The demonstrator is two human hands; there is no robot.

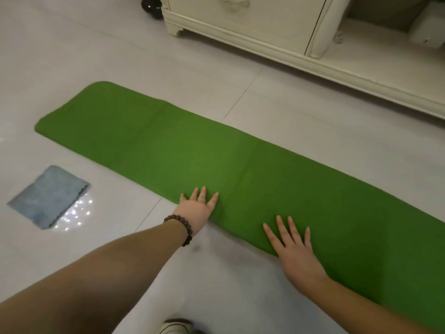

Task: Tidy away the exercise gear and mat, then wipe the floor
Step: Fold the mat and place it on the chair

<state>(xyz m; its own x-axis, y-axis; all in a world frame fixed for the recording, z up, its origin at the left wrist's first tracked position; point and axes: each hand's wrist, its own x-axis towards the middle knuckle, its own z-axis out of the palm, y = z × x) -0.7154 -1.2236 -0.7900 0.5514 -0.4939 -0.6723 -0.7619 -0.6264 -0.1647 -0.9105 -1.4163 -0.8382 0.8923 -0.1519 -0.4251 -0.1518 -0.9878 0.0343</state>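
Fingers straight and spread, both palms pressed flat on the near edge of a green mat [216,150]: left hand [197,208], a beaded bracelet [181,227] at its wrist, and right hand [293,251] just beside it. Folded into a narrow strip on the pale tiled floor [72,56], long axis running from upper left to lower right. Nearby at left, a folded blue cloth [48,196]; beyond, a cream cabinet [252,22]; no legible writing anywhere.
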